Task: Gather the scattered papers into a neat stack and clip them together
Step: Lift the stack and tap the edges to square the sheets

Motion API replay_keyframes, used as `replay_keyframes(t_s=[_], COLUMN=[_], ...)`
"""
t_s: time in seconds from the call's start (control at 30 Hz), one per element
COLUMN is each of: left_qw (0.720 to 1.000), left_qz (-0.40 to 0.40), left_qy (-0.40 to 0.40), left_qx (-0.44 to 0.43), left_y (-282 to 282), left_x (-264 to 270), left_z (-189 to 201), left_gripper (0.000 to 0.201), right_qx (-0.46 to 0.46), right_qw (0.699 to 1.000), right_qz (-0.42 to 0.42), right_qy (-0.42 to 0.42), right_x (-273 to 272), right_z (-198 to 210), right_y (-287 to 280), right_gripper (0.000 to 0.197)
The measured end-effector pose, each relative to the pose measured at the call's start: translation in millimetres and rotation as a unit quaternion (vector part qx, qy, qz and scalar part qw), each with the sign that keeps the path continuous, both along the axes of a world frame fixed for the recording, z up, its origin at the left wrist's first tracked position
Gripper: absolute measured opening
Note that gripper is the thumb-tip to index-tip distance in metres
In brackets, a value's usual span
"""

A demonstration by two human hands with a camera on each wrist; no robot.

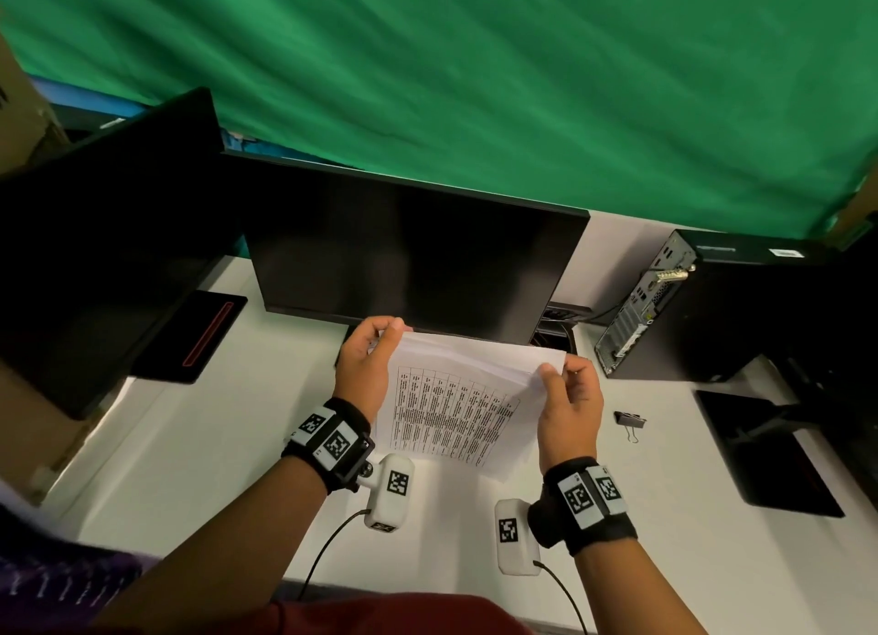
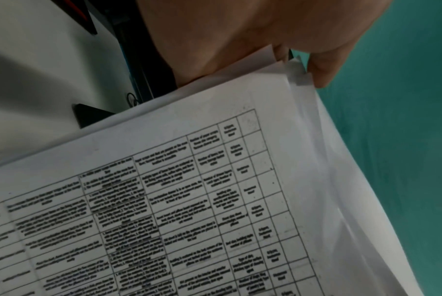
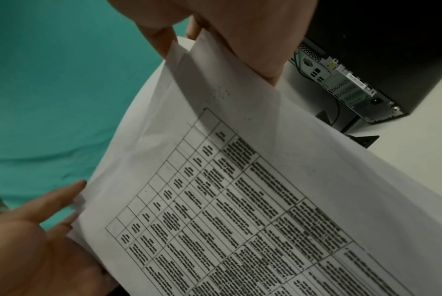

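Observation:
A stack of white papers [image 1: 456, 411], its top sheet printed with a table, is held tilted above the white desk [image 1: 190, 468]. My left hand [image 1: 387, 333] grips the stack's far left corner, fingers curled over the top edge. My right hand [image 1: 553, 373] pinches the far right corner between thumb and fingers. In the left wrist view the papers [image 2: 189, 200] show uneven sheet edges at the corner by my fingertips [image 2: 324, 70]. The right wrist view shows the papers [image 3: 240, 200] under my right hand [image 3: 227, 50]. A black binder clip [image 1: 629, 420] lies on the desk right of my right hand.
A dark monitor [image 1: 413, 254] stands just behind the papers, and a second one [image 1: 109, 235] at the left. A black PC tower [image 1: 689, 302] sits at the right, with a black stand base [image 1: 769, 449] in front. A green cloth [image 1: 475, 88] hangs behind.

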State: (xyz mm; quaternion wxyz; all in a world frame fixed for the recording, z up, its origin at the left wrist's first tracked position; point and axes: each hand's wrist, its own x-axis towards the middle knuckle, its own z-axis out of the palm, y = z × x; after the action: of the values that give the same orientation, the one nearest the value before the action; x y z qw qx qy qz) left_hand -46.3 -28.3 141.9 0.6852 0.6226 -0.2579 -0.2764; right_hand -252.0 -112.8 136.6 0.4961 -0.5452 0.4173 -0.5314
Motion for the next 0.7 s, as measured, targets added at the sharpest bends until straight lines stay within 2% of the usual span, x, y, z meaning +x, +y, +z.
replay_keyframes(t_s=[0.1, 0.2, 0.37, 0.47, 0.63, 0.7], left_qw=[1.000, 1.000, 0.998, 0.998, 0.997, 0.998], left_qz=[0.003, -0.005, 0.006, -0.002, -0.002, -0.001], left_qy=[0.000, -0.017, -0.065, -0.067, -0.078, -0.058], left_qx=[0.000, 0.006, 0.016, 0.007, 0.009, 0.003], left_y=[-1, -2, -6, -6, -9, -11], left_x=[-1, -3, 0, 3, 2, 2], left_z=[2, 3, -1, -3, -2, -3], left_gripper=[0.015, 0.014, 0.012, 0.016, 0.010, 0.011], right_qx=[0.019, 0.011, 0.008, 0.002, -0.006, -0.003], right_qw=[0.999, 1.000, 1.000, 1.000, 0.999, 1.000], right_qz=[0.013, 0.002, -0.002, -0.003, 0.000, 0.000], right_qy=[-0.022, -0.003, -0.009, 0.002, 0.031, 0.023], right_x=[2, 4, 5, 5, 9, 9], right_z=[4, 8, 5, 2, 0, 0], right_y=[1, -1, -4, -6, -7, -8], right_gripper=[0.010, 0.024, 0.016, 0.027, 0.040, 0.038])
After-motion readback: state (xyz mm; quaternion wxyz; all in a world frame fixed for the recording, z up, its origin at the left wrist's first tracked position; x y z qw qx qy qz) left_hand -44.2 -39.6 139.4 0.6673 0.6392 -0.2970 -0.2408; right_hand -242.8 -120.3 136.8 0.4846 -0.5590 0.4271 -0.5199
